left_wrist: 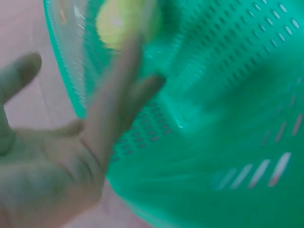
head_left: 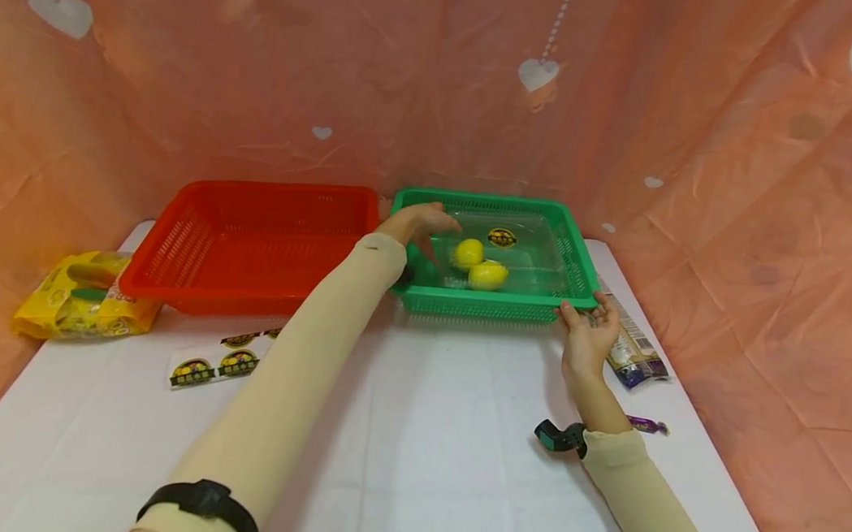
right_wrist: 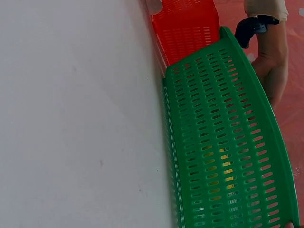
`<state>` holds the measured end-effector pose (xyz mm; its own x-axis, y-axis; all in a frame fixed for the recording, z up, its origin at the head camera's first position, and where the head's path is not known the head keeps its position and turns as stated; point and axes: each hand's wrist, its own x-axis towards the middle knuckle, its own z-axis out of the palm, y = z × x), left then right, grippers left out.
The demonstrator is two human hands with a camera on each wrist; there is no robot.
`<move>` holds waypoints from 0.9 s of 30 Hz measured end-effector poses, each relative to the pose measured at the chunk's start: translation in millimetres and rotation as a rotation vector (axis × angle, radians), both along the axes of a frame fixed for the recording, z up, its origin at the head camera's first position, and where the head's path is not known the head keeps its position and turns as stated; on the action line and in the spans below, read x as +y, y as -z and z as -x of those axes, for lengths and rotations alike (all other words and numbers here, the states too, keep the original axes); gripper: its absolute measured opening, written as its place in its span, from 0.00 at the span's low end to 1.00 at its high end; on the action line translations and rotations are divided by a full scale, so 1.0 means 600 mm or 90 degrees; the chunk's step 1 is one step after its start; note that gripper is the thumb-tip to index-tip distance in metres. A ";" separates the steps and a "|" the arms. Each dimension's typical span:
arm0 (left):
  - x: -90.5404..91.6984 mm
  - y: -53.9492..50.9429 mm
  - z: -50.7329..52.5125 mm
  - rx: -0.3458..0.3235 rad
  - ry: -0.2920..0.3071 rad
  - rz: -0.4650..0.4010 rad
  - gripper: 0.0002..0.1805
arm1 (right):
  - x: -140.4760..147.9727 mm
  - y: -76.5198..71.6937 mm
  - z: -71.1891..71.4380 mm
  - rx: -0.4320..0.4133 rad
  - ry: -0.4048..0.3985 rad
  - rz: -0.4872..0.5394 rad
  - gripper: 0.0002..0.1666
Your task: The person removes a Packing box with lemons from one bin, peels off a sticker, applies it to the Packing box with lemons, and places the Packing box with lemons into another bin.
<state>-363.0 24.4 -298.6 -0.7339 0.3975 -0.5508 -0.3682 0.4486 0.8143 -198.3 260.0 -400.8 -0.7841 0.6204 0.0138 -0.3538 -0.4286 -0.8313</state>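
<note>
My left hand (head_left: 423, 221) reaches over the left side of the green basket (head_left: 497, 307), its fingers spread and holding nothing. Close to those fingers are two lemons: a rounder lemon (head_left: 468, 253) and a second lemon (head_left: 488, 275) in front of it. A clear plastic box (head_left: 536, 260) with a black and yellow label lies in the basket around them; whether the lemons are inside or under it I cannot tell. In the left wrist view, the left fingers (left_wrist: 114, 90) blur before a lemon (left_wrist: 126, 23). My right hand (head_left: 590, 337) grips the basket's front right corner.
A red basket (head_left: 248, 304) stands to the left, beside a yellow snack bag (head_left: 87, 298). A sticker sheet (head_left: 215, 367) lies in front. At right are a flat packet (head_left: 633, 348) and a purple-wrapped candy (head_left: 649, 425). Pink curtain hangs behind the table.
</note>
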 end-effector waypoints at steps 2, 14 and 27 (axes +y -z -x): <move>0.002 -0.013 -0.003 0.058 0.003 0.017 0.43 | 0.001 0.000 0.001 0.001 0.001 -0.001 0.30; 0.008 -0.108 -0.084 0.484 -0.076 -0.152 0.13 | 0.002 -0.002 0.004 0.009 -0.003 0.013 0.30; -0.093 -0.097 -0.282 0.929 -0.037 0.110 0.10 | 0.006 -0.006 0.004 0.024 0.009 0.011 0.29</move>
